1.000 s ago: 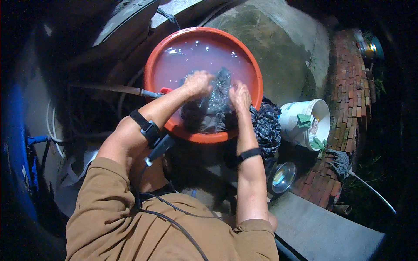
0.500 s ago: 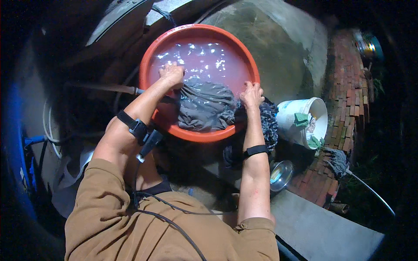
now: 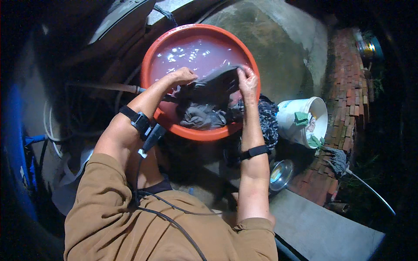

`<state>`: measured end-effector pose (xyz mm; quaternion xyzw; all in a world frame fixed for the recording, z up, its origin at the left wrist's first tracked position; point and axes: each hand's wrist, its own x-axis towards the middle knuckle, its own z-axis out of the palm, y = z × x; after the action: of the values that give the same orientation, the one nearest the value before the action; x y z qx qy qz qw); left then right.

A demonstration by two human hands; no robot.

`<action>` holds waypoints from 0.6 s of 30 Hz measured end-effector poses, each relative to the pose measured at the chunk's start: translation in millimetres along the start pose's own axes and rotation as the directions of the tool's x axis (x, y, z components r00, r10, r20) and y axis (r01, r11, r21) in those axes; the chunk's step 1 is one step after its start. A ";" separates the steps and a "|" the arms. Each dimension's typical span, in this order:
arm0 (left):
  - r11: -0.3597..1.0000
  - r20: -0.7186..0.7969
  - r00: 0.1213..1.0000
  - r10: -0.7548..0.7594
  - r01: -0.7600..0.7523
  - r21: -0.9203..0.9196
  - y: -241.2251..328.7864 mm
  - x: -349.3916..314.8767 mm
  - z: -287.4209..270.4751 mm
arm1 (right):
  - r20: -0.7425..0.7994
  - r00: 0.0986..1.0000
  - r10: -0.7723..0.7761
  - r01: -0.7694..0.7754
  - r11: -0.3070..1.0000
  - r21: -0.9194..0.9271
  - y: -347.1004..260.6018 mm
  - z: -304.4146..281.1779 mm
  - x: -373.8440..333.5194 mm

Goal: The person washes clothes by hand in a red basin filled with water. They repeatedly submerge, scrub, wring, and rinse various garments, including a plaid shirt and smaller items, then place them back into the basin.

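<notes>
A wet dark grey garment (image 3: 213, 89) is stretched between my two hands over a large orange-red basin (image 3: 191, 133). My left hand (image 3: 184, 76) is closed on the garment's left part. On the other side, my right hand (image 3: 247, 81) pinches its upper right corner, near the basin's right rim. The garment's upper edge is lifted out, while its lower part lies bunched in the cloudy, pinkish water (image 3: 196, 52). A dark patterned cloth (image 3: 268, 124) hangs over or lies beside the basin's right rim; I cannot tell which.
Right of the basin, a white bucket (image 3: 292, 126) with green cloths (image 3: 301, 118) lies tilted. Close to it are a clear bowl (image 3: 281, 175) and a grey mop head (image 3: 337, 162) on a brick strip (image 3: 348, 87). A pipe (image 3: 113, 88) reaches the basin's left side.
Both hands now hold the grey garment, and its upper edge has risen from the water, spread between them. My left hand has moved right and slightly down; my right hand has moved up and inward.
</notes>
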<state>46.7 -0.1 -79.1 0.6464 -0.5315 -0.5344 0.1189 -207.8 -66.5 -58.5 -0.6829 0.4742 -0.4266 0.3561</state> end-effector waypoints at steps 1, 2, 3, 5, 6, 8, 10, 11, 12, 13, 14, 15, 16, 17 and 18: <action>0.996 0.081 0.995 -0.053 0.059 -0.073 3.8 -5.9 3.6 | -0.052 0.997 -0.064 0.067 0.996 0.064 -19.4 -6.3 8.6; 0.981 0.195 0.978 -0.080 0.112 -0.159 8.4 -11.7 9.3 | -0.098 0.982 -0.160 0.168 0.982 0.083 -41.0 -14.4 21.7; 0.986 0.214 0.974 -0.067 0.098 -0.137 13.3 -16.2 14.4 | -0.145 0.964 -0.222 0.226 0.974 0.016 -64.0 -24.5 34.6; 0.955 0.260 0.964 0.046 0.035 -0.296 22.3 -20.1 19.2 | -0.175 0.938 -0.299 0.330 0.924 0.190 -104.9 -42.0 45.7; 0.924 0.316 0.940 0.127 0.003 -0.382 26.8 -19.5 20.0 | -0.176 0.930 -0.322 0.347 0.928 0.133 -121.6 -51.5 49.3; 0.878 0.022 0.978 0.208 -0.177 -0.444 32.5 -15.9 8.8 | -0.192 0.917 -0.351 0.376 0.919 0.115 -143.1 -72.7 52.0; 0.861 -0.181 0.977 0.111 -0.185 -0.473 34.0 -13.8 -13.4 | -0.322 0.908 -0.267 0.334 0.926 0.176 -149.8 -92.4 53.9; 0.815 -0.325 0.940 0.101 -0.266 -0.515 34.4 -14.8 -26.6 | -0.373 0.908 -0.189 0.274 0.943 0.188 -149.6 -104.9 53.0; 0.765 -0.447 0.892 0.071 -0.336 -0.549 35.5 -17.5 -38.4 | -0.400 0.906 -0.140 0.258 0.930 0.261 -145.6 -114.7 49.8; 0.624 -0.552 0.831 0.071 -0.469 -0.625 37.6 -21.6 -46.8 | -0.414 0.890 -0.193 0.285 0.942 0.175 -139.9 -123.5 46.2; 0.444 -0.630 0.773 0.078 -0.592 -0.672 40.0 -26.4 -54.5 | -0.465 0.867 -0.180 0.255 0.961 0.104 -132.2 -129.2 41.8; 0.199 -0.602 0.794 0.086 -0.606 -0.770 42.7 -31.9 -62.0 | -0.456 0.862 -0.222 0.287 0.955 0.076 -123.8 -133.2 37.9; 0.160 -0.597 0.800 0.063 -0.598 -0.785 44.5 -37.2 -68.6 | -0.502 0.851 -0.154 0.223 0.972 0.080 -114.8 -135.4 34.3; 0.095 -0.628 0.773 0.089 -0.634 -0.767 49.9 -39.7 -68.3 | -0.488 0.860 -0.147 0.242 0.960 0.139 -105.2 -137.1 29.6; 0.006 -0.672 0.735 0.096 -0.675 -0.738 54.9 -40.9 -68.0 | -0.493 0.864 -0.103 0.228 0.953 0.201 -95.1 -137.8 26.9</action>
<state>77.1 -17.3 10.9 0.3261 -0.1719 -0.5223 0.7689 -296.9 -75.1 85.5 -0.5442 0.4281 -0.6675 0.2741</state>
